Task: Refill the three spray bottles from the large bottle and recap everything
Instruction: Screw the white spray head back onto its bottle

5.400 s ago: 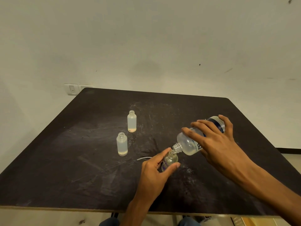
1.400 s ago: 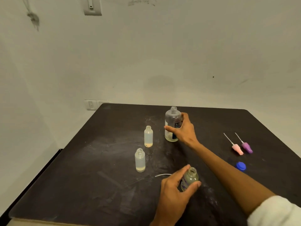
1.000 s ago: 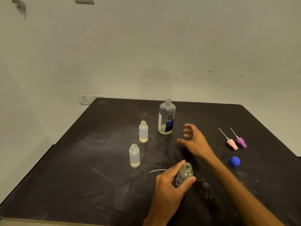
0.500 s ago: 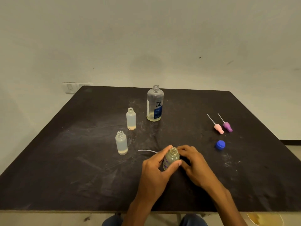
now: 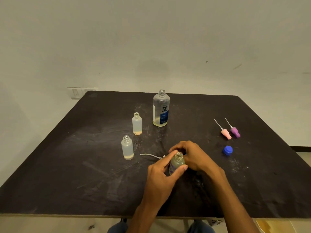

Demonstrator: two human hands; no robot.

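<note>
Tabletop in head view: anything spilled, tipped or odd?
No spill or tipping shows. All four bottles stand uncapped; the large bottle looks nearly empty. One white spray head lies loose behind the left hand, apart from the pink and purple ones.

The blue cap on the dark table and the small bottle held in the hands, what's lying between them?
In the head view, only the right hand lies between the blue cap and the small clear bottle; the rest is bare dark table.
</note>
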